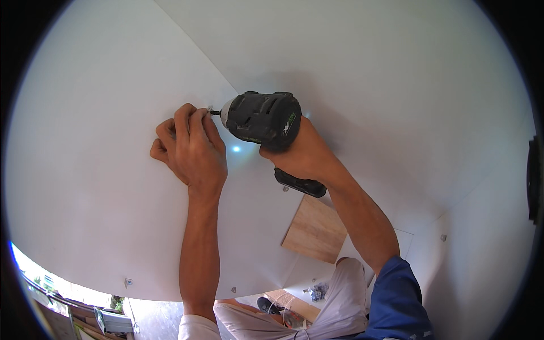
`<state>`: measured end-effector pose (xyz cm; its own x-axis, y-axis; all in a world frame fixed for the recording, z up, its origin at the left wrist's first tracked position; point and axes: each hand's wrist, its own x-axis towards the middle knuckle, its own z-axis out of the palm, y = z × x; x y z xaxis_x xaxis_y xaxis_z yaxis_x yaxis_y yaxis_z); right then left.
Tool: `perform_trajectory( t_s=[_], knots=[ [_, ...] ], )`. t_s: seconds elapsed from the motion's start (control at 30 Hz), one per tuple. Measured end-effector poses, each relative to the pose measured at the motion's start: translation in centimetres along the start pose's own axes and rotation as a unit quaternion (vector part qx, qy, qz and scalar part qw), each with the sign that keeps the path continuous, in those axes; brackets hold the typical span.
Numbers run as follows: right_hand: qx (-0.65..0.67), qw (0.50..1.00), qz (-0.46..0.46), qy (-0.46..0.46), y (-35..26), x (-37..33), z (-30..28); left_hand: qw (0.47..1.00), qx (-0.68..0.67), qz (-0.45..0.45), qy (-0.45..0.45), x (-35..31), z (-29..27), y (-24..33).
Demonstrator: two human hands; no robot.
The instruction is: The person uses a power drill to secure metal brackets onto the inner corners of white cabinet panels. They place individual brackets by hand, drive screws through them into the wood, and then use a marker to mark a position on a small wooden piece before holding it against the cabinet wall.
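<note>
My right hand (300, 150) is wrapped round the grip of a black cordless drill driver (263, 119) with a grey nose. Its short dark bit (216, 113) points left and meets a small pale fitting (209, 109) on the white panel (102, 147). My left hand (195, 147) rests against the panel with bent fingers, thumb and forefinger closed at that fitting. The fingertips and the drill nose partly hide the small piece, so a screw cannot be made out. The drill's light makes a bright spot on the panel below the bit.
A second white panel (385, 73) meets the first along a seam. Small corner brackets (129, 282) sit on the panels, another bracket (443, 237) at the right. Below are a wood-grained board (315, 228), my legs (345, 289) and a dark shoe (268, 306). Stacked boards stand outside at lower left.
</note>
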<state>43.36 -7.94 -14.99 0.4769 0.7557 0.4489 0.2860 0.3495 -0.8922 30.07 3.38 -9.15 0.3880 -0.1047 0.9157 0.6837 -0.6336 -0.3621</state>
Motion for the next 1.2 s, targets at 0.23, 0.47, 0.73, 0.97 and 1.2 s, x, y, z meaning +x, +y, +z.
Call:
perform_trajectory(
  t_s=[0.23,0.47,0.73,0.97,1.2],
  knots=[
    [0.059,0.997,-0.019,0.037,-0.7,-1.9,1.2,0.998,-0.04,-0.041,0.018,0.2,-0.9,-0.3],
    [0.058,0.986,0.053,0.147,-1.1,-10.9,-0.2,0.991,-0.127,-0.019,0.043,0.4,-1.5,-0.9],
    [0.062,0.95,0.112,0.285,-0.3,-21.7,-0.2,0.798,-0.574,-0.122,-0.137,-13.9,-7.4,0.8],
    [-0.019,0.918,0.056,0.392,2.6,-27.9,-0.5,0.578,-0.584,-0.26,-0.508,-39.9,-14.5,1.5],
    [-0.093,0.899,0.103,0.416,7.9,-30.6,-0.7,0.523,-0.508,-0.27,-0.629,-52.4,-16.6,3.7]
  ],
)
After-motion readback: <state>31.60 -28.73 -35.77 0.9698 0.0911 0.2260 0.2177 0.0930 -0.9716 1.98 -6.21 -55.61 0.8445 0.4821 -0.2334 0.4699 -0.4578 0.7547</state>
